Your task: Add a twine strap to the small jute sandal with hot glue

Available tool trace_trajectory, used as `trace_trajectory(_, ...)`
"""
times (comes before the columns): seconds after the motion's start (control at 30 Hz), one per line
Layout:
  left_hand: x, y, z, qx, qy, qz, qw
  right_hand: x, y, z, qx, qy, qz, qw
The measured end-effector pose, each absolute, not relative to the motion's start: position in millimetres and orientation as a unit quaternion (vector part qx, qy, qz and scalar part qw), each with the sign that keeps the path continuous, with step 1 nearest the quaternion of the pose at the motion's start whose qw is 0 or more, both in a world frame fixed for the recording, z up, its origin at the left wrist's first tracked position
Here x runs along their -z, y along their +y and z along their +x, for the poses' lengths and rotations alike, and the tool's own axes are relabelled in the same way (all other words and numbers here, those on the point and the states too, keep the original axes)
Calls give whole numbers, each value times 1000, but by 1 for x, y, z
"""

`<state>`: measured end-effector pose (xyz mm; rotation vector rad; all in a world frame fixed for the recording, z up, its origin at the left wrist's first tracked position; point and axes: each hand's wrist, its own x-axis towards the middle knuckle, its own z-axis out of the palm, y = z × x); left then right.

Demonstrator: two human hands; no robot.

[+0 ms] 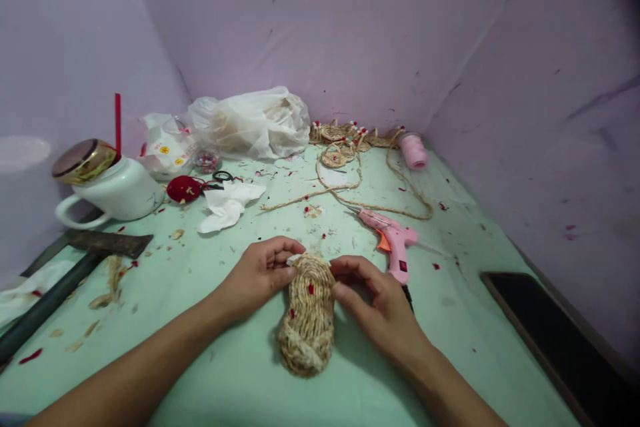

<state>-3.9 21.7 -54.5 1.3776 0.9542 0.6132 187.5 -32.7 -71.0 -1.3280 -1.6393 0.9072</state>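
Observation:
A small slipper-shaped piece of coiled straw cord [311,307] lies on the green tabletop in front of me, its rounded, thicker end toward me. Two red specks stick to its surface. My left hand [261,275] pinches the far left edge between thumb and fingers, where a bit of white shows. On the opposite edge, my right hand [373,293] grips the far right side with thumb and fingertips. Just beyond my right hand lies a pink glue gun [393,240], its nozzle pointing away to the left.
A hammer [107,243] and white mug [123,190] stand left, near a red pincushion [183,189] and crumpled tissue [230,203]. Behind are a plastic bag [260,123], loose straw cord [375,205] and a pink thread spool [413,151]. A dark phone-like slab [555,347] lies right.

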Motion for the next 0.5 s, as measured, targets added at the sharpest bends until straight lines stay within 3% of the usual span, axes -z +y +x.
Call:
trace_trajectory(0.13, 53, 22, -5, -236, 430, 604, 628, 70, -35, 189, -342, -674, -546, 362)
trace_trajectory(0.3, 51, 21, -1, -234, 456, 604, 611, 76, -31, 189, -391, -627, -548, 392)
trace_trajectory(0.5, 44, 18, -3, -222, 494, 639, 545, 75, -32, 189, -344, -659, -551, 381)
